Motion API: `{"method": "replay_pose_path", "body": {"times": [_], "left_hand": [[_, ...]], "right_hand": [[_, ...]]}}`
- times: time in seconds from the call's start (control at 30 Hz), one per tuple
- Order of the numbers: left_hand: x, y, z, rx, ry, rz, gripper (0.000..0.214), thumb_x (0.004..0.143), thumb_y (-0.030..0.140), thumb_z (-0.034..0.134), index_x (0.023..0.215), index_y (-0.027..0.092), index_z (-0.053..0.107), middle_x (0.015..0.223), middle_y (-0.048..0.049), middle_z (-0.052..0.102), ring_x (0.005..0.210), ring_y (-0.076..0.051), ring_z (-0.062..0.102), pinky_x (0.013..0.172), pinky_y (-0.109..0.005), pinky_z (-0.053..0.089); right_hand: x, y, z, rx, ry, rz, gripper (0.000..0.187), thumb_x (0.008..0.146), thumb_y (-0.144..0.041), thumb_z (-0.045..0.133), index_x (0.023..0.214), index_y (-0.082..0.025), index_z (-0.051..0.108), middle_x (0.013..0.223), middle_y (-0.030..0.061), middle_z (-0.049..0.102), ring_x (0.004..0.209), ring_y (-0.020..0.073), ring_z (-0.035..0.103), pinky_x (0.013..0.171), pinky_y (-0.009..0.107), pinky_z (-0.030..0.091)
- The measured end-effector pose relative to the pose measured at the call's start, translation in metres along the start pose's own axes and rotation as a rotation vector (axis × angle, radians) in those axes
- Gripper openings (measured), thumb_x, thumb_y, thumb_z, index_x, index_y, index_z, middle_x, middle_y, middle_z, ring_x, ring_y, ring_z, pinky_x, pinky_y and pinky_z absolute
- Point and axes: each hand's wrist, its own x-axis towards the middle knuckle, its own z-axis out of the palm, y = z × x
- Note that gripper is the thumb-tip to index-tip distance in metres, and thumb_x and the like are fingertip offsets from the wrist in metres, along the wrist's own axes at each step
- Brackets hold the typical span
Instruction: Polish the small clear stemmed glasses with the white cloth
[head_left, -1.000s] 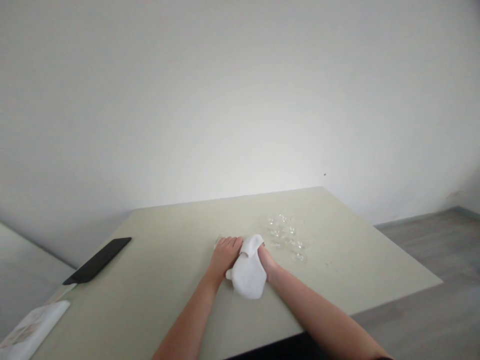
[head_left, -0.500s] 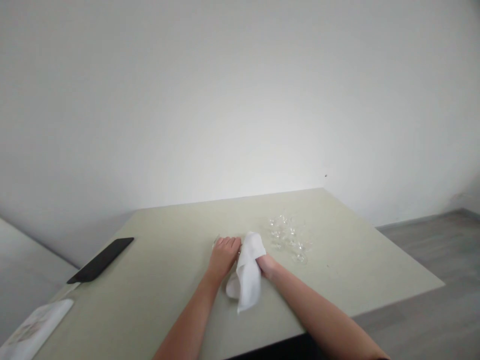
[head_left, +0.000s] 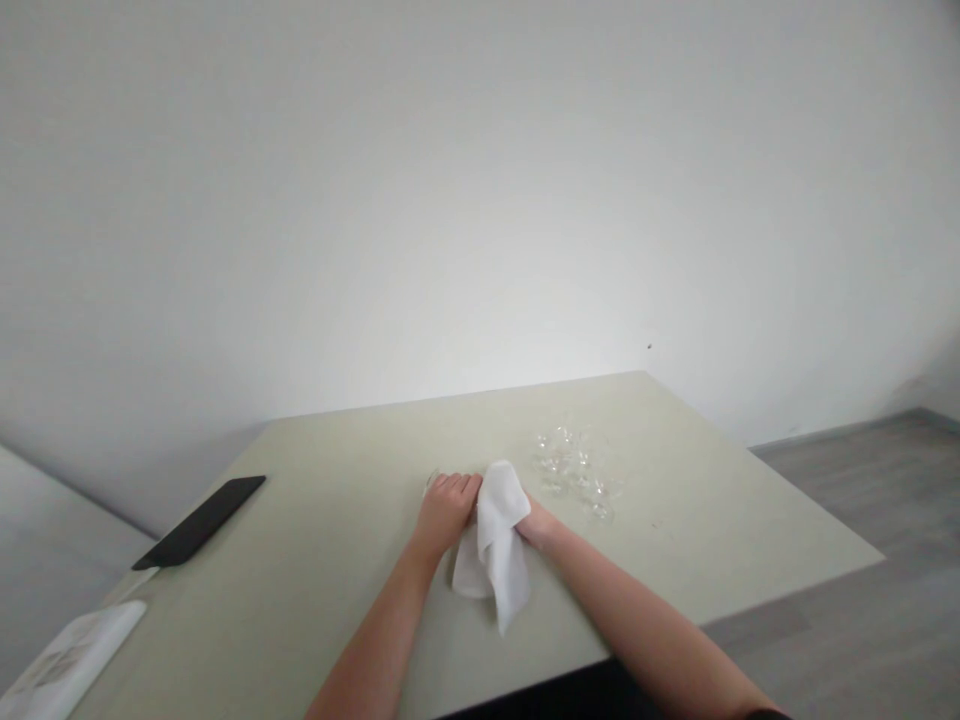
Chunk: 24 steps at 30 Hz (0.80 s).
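Observation:
My left hand [head_left: 448,508] is closed around a clear glass [head_left: 430,482]; only a thin curved edge shows past the fingers, and the rest is hidden by the hand and the cloth. Beside it my right hand [head_left: 535,522] grips a white cloth [head_left: 501,545], which covers most of the fingers. The cloth's top is bunched against the left hand, and its loose end hangs down toward the table's near edge. Right of my hands, several clear stemmed glasses [head_left: 576,458] are grouped close together on the table.
The pale table [head_left: 345,560] reaches back to a white wall [head_left: 480,200]. A dark flat slab [head_left: 201,522] lies along its left edge, with a white printed packet [head_left: 75,655] nearer me. Grey floor [head_left: 840,620] shows past the right edge.
The cloth's hanging end has swung to the right and spread out. My right hand has turned slightly at the cloth, while my left hand stays nearly in place.

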Motion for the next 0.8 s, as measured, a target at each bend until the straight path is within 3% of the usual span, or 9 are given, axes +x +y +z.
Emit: {"method": "replay_pose_path", "body": {"times": [0.17, 0.23, 0.3, 0.4, 0.47, 0.53, 0.63, 0.7, 0.8], "left_hand": [[0.003, -0.002, 0.005, -0.079, -0.21, -0.166, 0.017, 0.091, 0.02, 0.046, 0.104, 0.018, 0.057, 0.086, -0.0077, 0.07, 0.081, -0.021, 0.066, 0.075, -0.032, 0.045], [0.004, -0.001, 0.004, -0.084, -0.167, -0.165, 0.017, 0.092, 0.02, 0.046, 0.104, 0.019, 0.057, 0.089, -0.0078, 0.069, 0.085, -0.021, 0.065, 0.077, -0.032, 0.045], [0.003, 0.0, 0.002, -0.068, -0.069, -0.112, 0.02, 0.092, 0.017, 0.044, 0.105, 0.019, 0.058, 0.094, -0.0095, 0.068, 0.091, -0.022, 0.064, 0.081, -0.034, 0.044], [0.002, 0.001, 0.0, -0.058, 0.031, -0.037, 0.021, 0.091, 0.015, 0.043, 0.105, 0.018, 0.059, 0.097, -0.0113, 0.067, 0.095, -0.024, 0.062, 0.083, -0.036, 0.044], [0.002, 0.001, 0.0, -0.069, 0.013, -0.029, 0.021, 0.091, 0.015, 0.043, 0.105, 0.017, 0.059, 0.096, -0.0112, 0.067, 0.093, -0.024, 0.063, 0.083, -0.036, 0.043], [0.003, 0.001, 0.001, -0.089, -0.065, -0.045, 0.022, 0.091, 0.015, 0.042, 0.106, 0.016, 0.059, 0.093, -0.0108, 0.069, 0.088, -0.023, 0.064, 0.08, -0.035, 0.044], [0.007, 0.001, 0.002, -0.118, -0.179, -0.094, 0.022, 0.091, 0.016, 0.044, 0.107, 0.017, 0.059, 0.092, -0.0098, 0.07, 0.085, -0.022, 0.066, 0.077, -0.033, 0.044], [0.008, 0.001, 0.001, -0.087, -0.174, -0.118, 0.022, 0.091, 0.016, 0.045, 0.107, 0.018, 0.059, 0.093, -0.0092, 0.07, 0.088, -0.021, 0.065, 0.078, -0.032, 0.044], [0.007, 0.003, -0.001, 0.009, -0.054, -0.071, 0.024, 0.093, 0.015, 0.042, 0.111, 0.017, 0.058, 0.098, -0.0098, 0.068, 0.094, -0.023, 0.063, 0.082, -0.035, 0.044]], "right_hand": [[-0.008, -0.011, -0.004, -0.584, 0.075, -0.339, 0.048, 0.064, -0.031, 0.074, 0.108, -0.023, 0.06, 0.106, 0.0053, 0.061, 0.098, 0.023, 0.057, 0.093, 0.038, 0.044], [-0.006, -0.009, -0.002, -0.548, 0.085, -0.292, 0.046, 0.068, -0.035, 0.071, 0.11, -0.022, 0.059, 0.104, 0.0059, 0.062, 0.096, 0.0228, 0.058, 0.091, 0.039, 0.046], [-0.003, -0.003, 0.0, -0.327, 0.067, -0.105, 0.036, 0.079, -0.042, 0.059, 0.106, -0.019, 0.06, 0.095, 0.0069, 0.065, 0.089, 0.0226, 0.061, 0.085, 0.039, 0.049], [-0.001, 0.001, 0.001, -0.004, 0.004, 0.15, 0.043, 0.09, -0.048, 0.038, 0.1, -0.013, 0.062, 0.086, 0.0098, 0.066, 0.083, 0.0235, 0.063, 0.077, 0.038, 0.051], [-0.003, -0.002, -0.002, -0.048, -0.023, 0.039, 0.039, 0.088, -0.046, 0.045, 0.103, -0.014, 0.062, 0.09, 0.0084, 0.067, 0.089, 0.0239, 0.062, 0.082, 0.038, 0.05], [-0.008, -0.008, -0.005, -0.277, -0.012, -0.18, 0.036, 0.078, -0.04, 0.061, 0.108, -0.019, 0.061, 0.099, 0.0057, 0.065, 0.098, 0.0235, 0.059, 0.091, 0.037, 0.046], [-0.012, -0.015, -0.007, -0.602, 0.038, -0.346, 0.054, 0.066, -0.03, 0.074, 0.117, -0.023, 0.057, 0.114, 0.0066, 0.06, 0.104, 0.0232, 0.056, 0.098, 0.039, 0.042], [-0.01, -0.013, -0.006, -0.628, 0.069, -0.336, 0.055, 0.066, -0.029, 0.073, 0.119, -0.023, 0.056, 0.114, 0.0066, 0.06, 0.103, 0.0229, 0.056, 0.098, 0.04, 0.042], [-0.004, -0.006, -0.004, -0.369, 0.06, -0.123, 0.032, 0.082, -0.039, 0.055, 0.106, -0.018, 0.061, 0.093, 0.0054, 0.066, 0.092, 0.0225, 0.06, 0.087, 0.038, 0.048]]}}
